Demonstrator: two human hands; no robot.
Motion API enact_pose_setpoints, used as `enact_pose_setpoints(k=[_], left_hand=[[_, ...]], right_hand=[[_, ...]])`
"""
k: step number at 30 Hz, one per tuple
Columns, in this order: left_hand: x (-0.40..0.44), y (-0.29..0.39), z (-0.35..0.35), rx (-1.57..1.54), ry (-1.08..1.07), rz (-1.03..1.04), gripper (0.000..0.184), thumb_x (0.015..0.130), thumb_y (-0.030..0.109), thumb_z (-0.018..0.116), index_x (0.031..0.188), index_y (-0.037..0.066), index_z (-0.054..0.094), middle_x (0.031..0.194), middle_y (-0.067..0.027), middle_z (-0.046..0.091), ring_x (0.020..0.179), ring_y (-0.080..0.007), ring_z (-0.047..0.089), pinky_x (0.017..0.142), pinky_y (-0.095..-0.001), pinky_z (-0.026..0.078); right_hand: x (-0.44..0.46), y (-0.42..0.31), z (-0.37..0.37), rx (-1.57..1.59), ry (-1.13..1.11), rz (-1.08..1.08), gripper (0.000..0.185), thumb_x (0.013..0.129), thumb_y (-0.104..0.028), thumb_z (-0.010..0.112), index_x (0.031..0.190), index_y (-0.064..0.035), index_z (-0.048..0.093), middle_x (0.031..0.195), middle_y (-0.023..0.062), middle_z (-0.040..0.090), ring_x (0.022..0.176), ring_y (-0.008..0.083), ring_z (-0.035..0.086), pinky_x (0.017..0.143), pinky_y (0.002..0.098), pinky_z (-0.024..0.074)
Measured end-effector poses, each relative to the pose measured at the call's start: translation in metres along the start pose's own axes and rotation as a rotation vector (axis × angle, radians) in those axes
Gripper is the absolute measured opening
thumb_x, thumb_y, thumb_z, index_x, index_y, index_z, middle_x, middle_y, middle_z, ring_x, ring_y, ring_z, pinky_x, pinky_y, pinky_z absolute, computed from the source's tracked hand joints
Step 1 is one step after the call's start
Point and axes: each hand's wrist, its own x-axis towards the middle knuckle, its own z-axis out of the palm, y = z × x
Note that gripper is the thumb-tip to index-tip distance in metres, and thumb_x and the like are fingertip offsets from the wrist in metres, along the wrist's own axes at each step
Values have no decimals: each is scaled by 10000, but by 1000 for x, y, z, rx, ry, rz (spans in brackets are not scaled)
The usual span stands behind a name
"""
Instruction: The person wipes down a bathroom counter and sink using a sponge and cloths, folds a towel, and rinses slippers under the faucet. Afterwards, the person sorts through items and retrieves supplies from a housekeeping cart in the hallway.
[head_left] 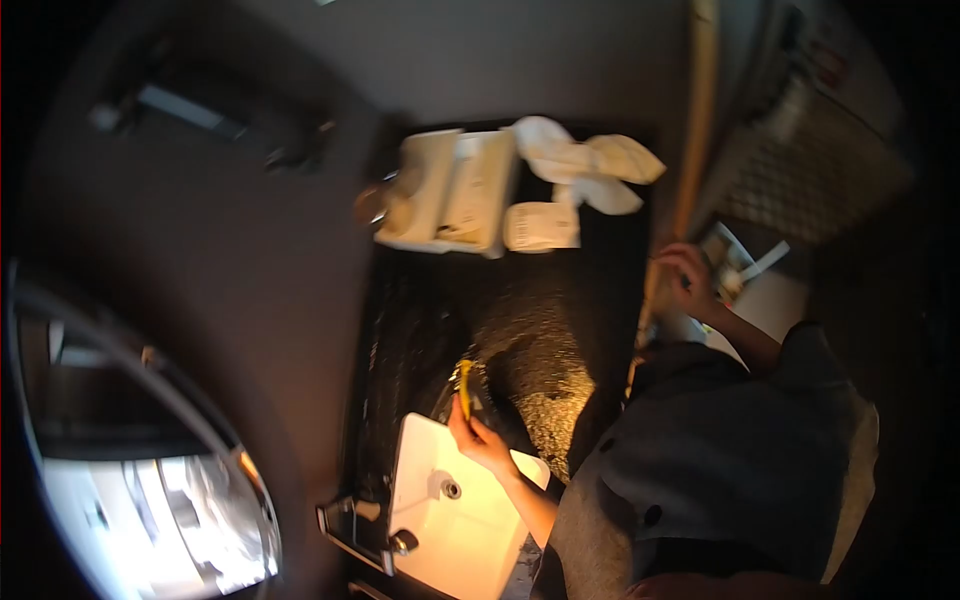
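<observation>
My left hand (480, 442) is closed around a thin yellow object with a dark side, which looks like a scrub sponge (466, 388). It is over the edge of a white sink basin (420, 540), at the black countertop (420, 300). The counter surface looks wet and glints under warm light. Off the counter's near edge, my right hand (690, 278) hangs with fingers loosely curved and apart, and nothing shows in it. Motion blur softens its outline.
A faucet (402, 542) stands beside the basin. A pale tray with compartments (440, 190), white crumpled cloths or papers (575, 155) and a white packet (542, 226) lie at the counter's far end. A round mirror (150, 490) hangs on the dark wall.
</observation>
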Motion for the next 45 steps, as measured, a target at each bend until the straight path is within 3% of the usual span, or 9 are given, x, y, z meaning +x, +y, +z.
enact_pose_setpoints(k=[5, 11, 19, 25, 29, 33, 40, 41, 45], left_hand=[[4, 41, 25, -174, -238, 61, 346, 826, -28, 411, 1162, -14, 492, 1155, -136, 522, 1052, -227, 496, 907, -291, 362], [-24, 102, 74, -323, -400, 153, 280, 836, -1, 451, 1102, -34, 531, 1085, -150, 550, 965, -256, 537, 829, -323, 418], [-87, 158, 126, -280, -602, 84, 264, 848, -2, 436, 1085, -15, 551, 1037, -131, 585, 937, -209, 554, 830, -289, 419], [-63, 144, 96, 82, -109, 266, 279, 811, -11, 467, 1075, 1, 559, 1000, -149, 591, 928, -289, 562, 831, -347, 436], [-49, 94, 105, 746, -102, 297, 296, 772, 67, 541, 1066, 27, 558, 905, -186, 576, 807, -343, 554, 719, -427, 449], [-94, 172, 165, 446, 38, 488, 398, 795, 109, 550, 1177, 29, 468, 1070, -198, 524, 975, -343, 496, 831, -422, 403], [-201, 283, 319, 26, -548, 850, 618, 759, 253, 605, 1269, 8, 358, 1247, -185, 430, 1155, -390, 377, 961, -461, 280], [-216, 280, 344, -29, -712, 745, 713, 784, 378, 554, 1344, 64, 244, 1374, -155, 269, 1271, -383, 203, 993, -523, 169], [-249, 342, 403, -594, -1077, 486, 594, 886, 334, 394, 1364, 57, 177, 1398, -179, 201, 1299, -323, 161, 1044, -384, 118]], right_hand=[[-78, 7, -58, -167, -107, 60, 268, 688, 38, 475, 915, -70, 569, 941, 117, 524, 866, 301, 521, 732, 368, 425], [-166, 47, -108, -334, -1059, 552, 270, 758, -159, 500, 1009, -76, 553, 940, 157, 551, 895, 312, 537, 754, 417, 435], [-326, 137, -223, -193, -657, 742, 347, 754, -184, 543, 1081, -70, 531, 992, 165, 564, 952, 329, 518, 826, 394, 421], [-400, 178, -320, -309, -978, 1022, 379, 782, -233, 516, 1118, -59, 495, 1046, 176, 543, 1009, 325, 494, 855, 392, 412], [-424, 177, -375, -338, -729, 1051, 359, 770, -213, 523, 1097, -64, 516, 1036, 160, 559, 987, 314, 513, 842, 395, 420], [-450, 179, -410, -353, -512, 1158, 349, 757, -199, 537, 1071, -49, 534, 1035, 154, 567, 976, 307, 525, 839, 387, 424], [-356, 177, -460, -386, -493, 1068, 363, 760, -195, 545, 1086, -35, 528, 1039, 162, 560, 973, 311, 524, 831, 384, 427], [-330, 172, -466, -404, -486, 1039, 364, 761, -189, 545, 1090, -33, 527, 1053, 167, 555, 975, 315, 523, 832, 380, 427], [-246, 180, -483, -357, -485, 819, 366, 788, -204, 528, 1118, -46, 509, 1038, 163, 555, 981, 324, 512, 835, 382, 420]])
